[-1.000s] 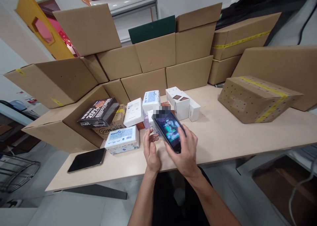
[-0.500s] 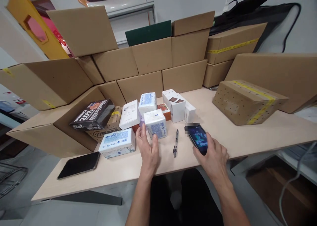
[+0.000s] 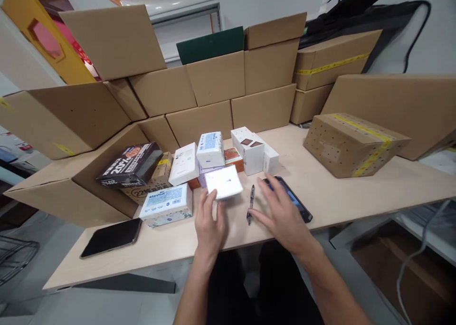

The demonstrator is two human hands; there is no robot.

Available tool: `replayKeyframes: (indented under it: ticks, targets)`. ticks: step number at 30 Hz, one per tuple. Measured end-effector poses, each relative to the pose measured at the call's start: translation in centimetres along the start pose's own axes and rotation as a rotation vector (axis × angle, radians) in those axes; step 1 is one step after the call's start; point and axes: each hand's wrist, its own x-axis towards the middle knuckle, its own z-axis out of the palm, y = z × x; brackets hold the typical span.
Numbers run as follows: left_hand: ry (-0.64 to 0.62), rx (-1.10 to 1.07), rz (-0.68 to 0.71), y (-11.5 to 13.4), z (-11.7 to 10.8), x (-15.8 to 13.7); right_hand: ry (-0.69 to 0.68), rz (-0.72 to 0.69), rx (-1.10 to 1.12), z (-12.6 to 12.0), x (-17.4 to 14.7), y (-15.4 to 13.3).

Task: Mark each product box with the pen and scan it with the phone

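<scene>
My left hand (image 3: 209, 226) is at the near left edge of a small white tissue pack (image 3: 224, 181), a fingertip over its corner and the thumb below. The pack is tilted, its pale top towards me and its printed front hidden. My right hand (image 3: 283, 215) is open, thumb and fingers spread, with nothing in it. It hovers between a black pen (image 3: 251, 204) and a dark phone (image 3: 301, 205), covering part of the phone. The phone lies on the table (image 3: 342, 199).
Behind the pack stand another tissue pack (image 3: 210, 149) and white boxes (image 3: 249, 151). To the left are a Manhua tissue pack (image 3: 166, 205), a black box (image 3: 130, 165) and a second phone (image 3: 111, 238). Cardboard boxes (image 3: 199, 125) wall the back; a taped carton (image 3: 351, 147) sits right.
My right hand has let go of the phone and moved left, fingers spreading. The small tissue pack has tipped so its printed front no longer shows, with my left hand at its edge.
</scene>
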Motion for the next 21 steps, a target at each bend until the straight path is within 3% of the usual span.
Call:
replayKeyframes:
  ticks: [4, 8, 12, 15, 17, 19, 21]
  targets:
    - [0.055, -0.027, 0.099, 0.4, -0.3, -2.4, -0.187, -0.182, -0.016, 0.3, 2.5, -2.8]
    - [0.012, -0.068, 0.188, 0.8, -0.5, -2.8, -0.209, -0.119, -0.121, 0.8, 2.6, -3.2]
    - [0.014, -0.175, 0.209, 1.1, -0.4, -2.4, -0.178, -0.018, -0.018, -0.1, 1.2, -1.4]
    - [0.055, -0.203, 0.161, 1.0, -0.1, -2.4, 0.002, 0.14, 0.156, -1.7, -0.2, 1.3]
    - [0.045, -0.181, 0.11, 0.9, 0.0, -2.4, 0.201, 0.334, 0.218, -2.7, -0.7, 3.9]
    - [0.002, -0.154, 0.058, 0.8, 0.2, -2.4, 0.401, 0.557, 0.158, -3.4, -0.7, 7.1]
    - [-0.039, -0.142, 0.018, 0.8, 0.4, -2.3, 0.492, 0.704, -0.044, -3.7, -0.4, 10.5]
